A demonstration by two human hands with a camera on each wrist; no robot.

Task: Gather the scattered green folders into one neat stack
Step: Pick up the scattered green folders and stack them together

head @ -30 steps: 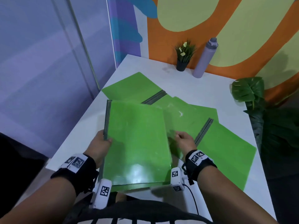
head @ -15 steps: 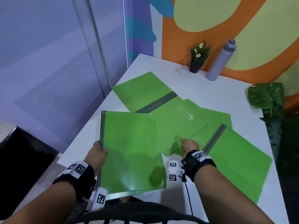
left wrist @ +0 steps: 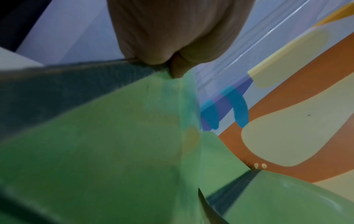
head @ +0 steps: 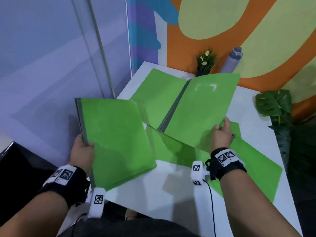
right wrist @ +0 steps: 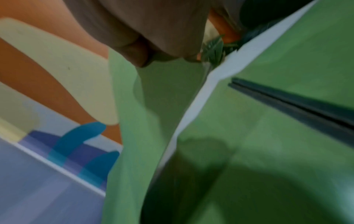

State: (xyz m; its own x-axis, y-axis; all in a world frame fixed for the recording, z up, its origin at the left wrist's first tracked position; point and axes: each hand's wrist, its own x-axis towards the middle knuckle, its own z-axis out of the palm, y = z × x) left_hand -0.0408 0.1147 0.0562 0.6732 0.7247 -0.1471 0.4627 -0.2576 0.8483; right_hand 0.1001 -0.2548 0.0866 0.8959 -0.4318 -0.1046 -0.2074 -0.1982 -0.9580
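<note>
Fingers [head: 226, 123] pinch the open folder [head: 193, 106], spine running diagonally away.

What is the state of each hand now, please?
Left hand: grips the closed green folder at its spine.
Right hand: holds the lifted green folder by its edge.

The folder in your left hand [head: 82, 151] [head: 116, 139] looks like thin green plastic, smooth with a soft sheen, and its spine strip is a matt dark grey. The open folder [head: 201, 108] your right hand [head: 220, 134] lifts is glossier, catching white glare. The table [head: 171, 194] beneath is smooth, matt white. Your wrist straps [head: 225, 161] look like black cloth.
</note>
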